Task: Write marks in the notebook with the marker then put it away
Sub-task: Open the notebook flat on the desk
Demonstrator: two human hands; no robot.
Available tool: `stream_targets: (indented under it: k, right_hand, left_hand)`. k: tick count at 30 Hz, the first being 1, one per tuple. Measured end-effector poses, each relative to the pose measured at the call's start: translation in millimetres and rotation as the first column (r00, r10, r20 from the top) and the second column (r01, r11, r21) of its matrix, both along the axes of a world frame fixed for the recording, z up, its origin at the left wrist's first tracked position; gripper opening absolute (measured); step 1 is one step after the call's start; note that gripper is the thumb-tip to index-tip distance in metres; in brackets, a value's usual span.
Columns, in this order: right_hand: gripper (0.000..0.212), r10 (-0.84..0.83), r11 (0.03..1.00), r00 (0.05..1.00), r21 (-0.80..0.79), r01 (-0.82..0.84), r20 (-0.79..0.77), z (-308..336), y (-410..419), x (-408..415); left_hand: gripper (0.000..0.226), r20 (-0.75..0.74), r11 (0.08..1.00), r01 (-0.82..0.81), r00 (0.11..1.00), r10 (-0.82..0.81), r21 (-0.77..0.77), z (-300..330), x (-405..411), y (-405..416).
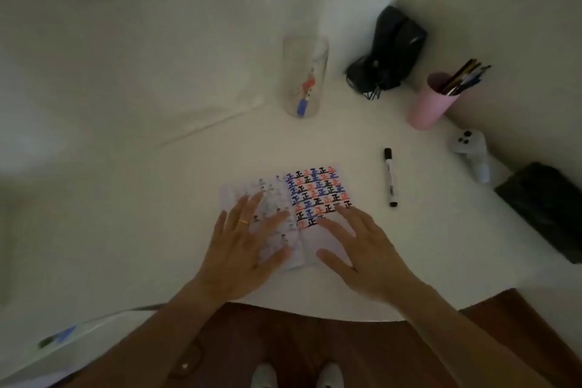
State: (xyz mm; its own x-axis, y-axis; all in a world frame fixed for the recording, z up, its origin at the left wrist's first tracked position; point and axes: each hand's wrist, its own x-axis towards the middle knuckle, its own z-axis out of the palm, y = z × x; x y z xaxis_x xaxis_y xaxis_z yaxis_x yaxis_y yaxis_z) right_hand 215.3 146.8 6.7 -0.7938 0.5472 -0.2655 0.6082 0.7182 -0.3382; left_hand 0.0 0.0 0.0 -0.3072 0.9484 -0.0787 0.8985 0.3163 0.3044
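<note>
An open notebook lies on the white table, its right page filled with rows of black, red and blue marks. My left hand rests flat on the left page, fingers spread, a ring on one finger. My right hand lies flat on the lower right page, fingers apart. Neither hand holds anything. A capped black marker lies on the table to the right of the notebook, apart from both hands.
A clear jar with red and blue markers stands behind the notebook. A pink cup of pens, a black pouch, a white controller and a black box sit at the right. The table edge is near my body.
</note>
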Motion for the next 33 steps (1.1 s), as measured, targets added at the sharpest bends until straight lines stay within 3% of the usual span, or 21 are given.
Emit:
stream_targets:
  k: [4, 9, 17, 21, 24, 28, 33]
  right_hand:
    - [0.069, 0.017, 0.980, 0.999, 0.197, -0.007, -0.051, -60, -3, 1]
    - [0.068, 0.040, 0.948, 0.986, 0.319, 0.014, -0.162, -86, -8, 6]
    - [0.070, -0.018, 0.940, 0.961, 0.322, 0.110, -0.277, -88, -13, 6]
    - [0.064, -0.075, 0.911, 0.928, 0.352, 0.212, -0.365, -84, -24, 11]
    - [0.060, -0.159, 0.878, 0.890, 0.351, 0.326, -0.427, -77, -33, 21]
    - [0.045, -0.196, 0.903, 0.879, 0.269, 0.334, -0.434, -73, -44, 27]
    - [0.039, -0.198, 0.899, 0.888, 0.283, 0.333, -0.415, -76, -48, 27]
  left_hand:
    - [0.067, -0.037, 0.994, 0.016, 0.999, -0.012, 0.107, -52, 1, -6]
    - [0.067, -0.053, 0.979, 0.001, 0.999, 0.010, 0.203, -74, 0, -7]
    - [0.067, 0.008, 0.962, -0.056, 0.998, 0.056, 0.267, -76, 6, -8]
    - [0.063, -0.063, 0.945, -0.056, 0.995, 0.080, 0.322, -78, 12, -15]
    - [0.065, -0.076, 0.934, -0.144, 0.981, 0.178, 0.328, -73, 23, -27]
    - [0.063, -0.061, 0.907, -0.254, 0.955, 0.290, 0.337, -70, 44, -45]
    - [0.059, -0.162, 0.938, -0.230, 0.947, 0.276, 0.258, -69, 50, -55]
